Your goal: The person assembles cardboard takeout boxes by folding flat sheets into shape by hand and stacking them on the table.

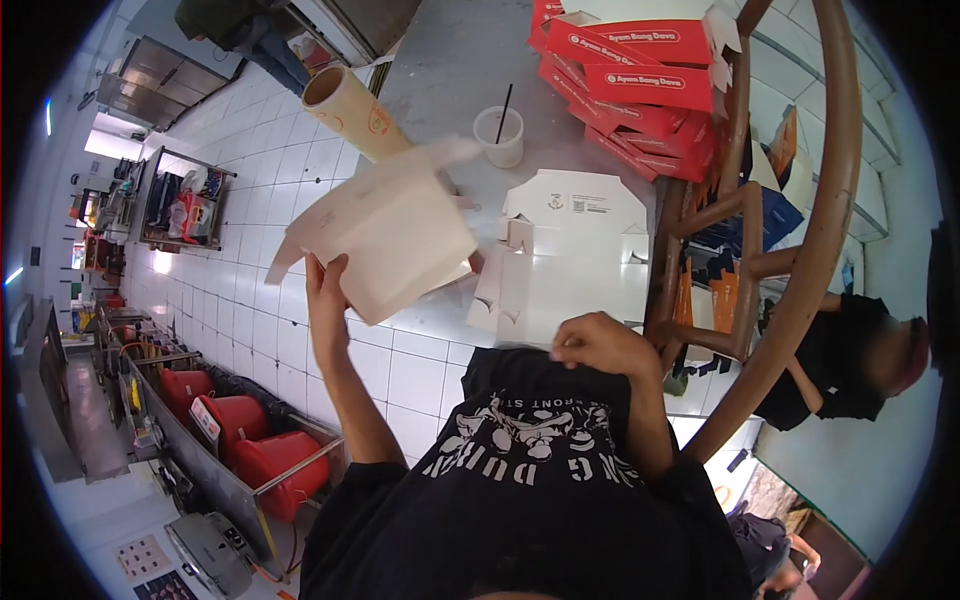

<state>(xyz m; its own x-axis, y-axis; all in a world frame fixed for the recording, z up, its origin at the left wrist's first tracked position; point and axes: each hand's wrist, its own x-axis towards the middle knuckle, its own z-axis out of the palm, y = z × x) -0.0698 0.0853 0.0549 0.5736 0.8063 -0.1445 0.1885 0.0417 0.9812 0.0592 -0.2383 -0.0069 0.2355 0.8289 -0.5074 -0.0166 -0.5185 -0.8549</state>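
My left hand [328, 288] is closed on the near left edge of a white cardboard box blank [400, 235], holding it tilted above the left side of the table. Its far edge is blurred. Another unfolded box blank [577, 255] lies flat on the table with its pale inner side up, showing small print and cut flaps. Close to the near edge of that flat blank is my right hand [608, 345], its fingers curled in and nothing visible in them. It hovers just in front of my black shirt.
Red folded boxes [650, 85] are piled at the far right of the grey table [430, 85]. A plastic cup [498, 135] with a black straw and a cardboard-cored roll [350, 112] stand there too. A brown metal frame [845, 150] runs along the right. Other people are nearby.
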